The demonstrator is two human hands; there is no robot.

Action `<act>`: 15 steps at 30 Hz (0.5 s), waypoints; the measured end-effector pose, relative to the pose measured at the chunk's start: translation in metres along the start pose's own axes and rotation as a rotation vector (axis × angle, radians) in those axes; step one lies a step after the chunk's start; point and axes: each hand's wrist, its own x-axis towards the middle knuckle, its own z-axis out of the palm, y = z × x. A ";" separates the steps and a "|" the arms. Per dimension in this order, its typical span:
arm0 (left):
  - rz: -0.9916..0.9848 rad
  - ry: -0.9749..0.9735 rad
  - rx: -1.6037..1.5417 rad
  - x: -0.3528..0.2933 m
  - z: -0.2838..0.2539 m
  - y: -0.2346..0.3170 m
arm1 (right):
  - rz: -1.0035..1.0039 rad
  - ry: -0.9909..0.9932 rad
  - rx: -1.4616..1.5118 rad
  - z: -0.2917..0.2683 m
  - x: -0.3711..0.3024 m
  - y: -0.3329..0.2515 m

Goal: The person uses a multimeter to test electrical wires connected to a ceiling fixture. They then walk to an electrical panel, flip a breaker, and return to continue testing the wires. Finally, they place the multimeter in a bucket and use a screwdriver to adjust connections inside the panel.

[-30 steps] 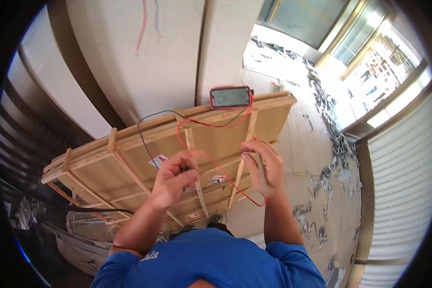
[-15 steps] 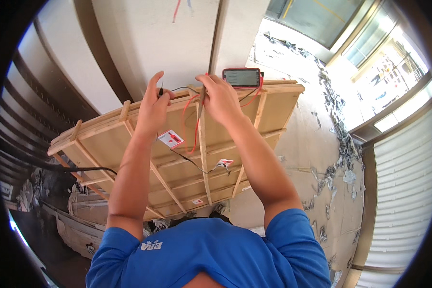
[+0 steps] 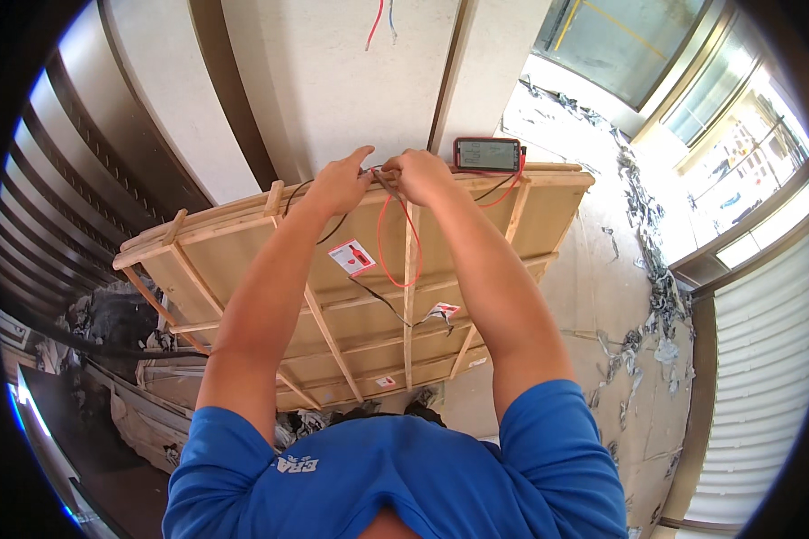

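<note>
Both my hands meet above the top edge of a wooden crate [image 3: 463,260] with tan panels. My left hand [image 3: 342,186] is closed around a black test probe, mostly hidden by the fingers; its black lead [image 3: 333,235] loops below, and the index finger points out. My right hand [image 3: 422,177] pinches close beside it, with the red test lead [image 3: 380,242] hanging from the fingers in a long loop; its probe is hidden. A dark, thin strip or cable end [image 3: 388,187] lies between the hands. Right of them, a multimeter [image 3: 487,154] with a lit screen rests at the crate's top edge.
Red and blue wires [image 3: 375,25] stick out of the pale wall panel [image 3: 333,81] ahead. A loose dark cable [image 3: 382,301] and red-and-white labels [image 3: 351,258] are on the crate. Torn plastic scraps [image 3: 652,269] litter the floor at right. A thick black cable [image 3: 144,354] runs at left.
My left hand has moved right and in toward my right hand, bringing the probe with it. The view has shifted, showing more wall wire. The multimeter's display reads differently.
</note>
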 end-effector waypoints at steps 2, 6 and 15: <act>0.007 -0.016 -0.056 -0.004 0.001 0.001 | 0.034 0.045 0.107 0.002 -0.005 0.003; 0.012 -0.002 -0.063 -0.007 -0.003 -0.006 | 0.093 0.156 0.276 -0.008 -0.018 -0.001; 0.135 0.159 -0.459 -0.065 -0.035 0.032 | 0.152 0.599 0.643 -0.027 -0.131 0.004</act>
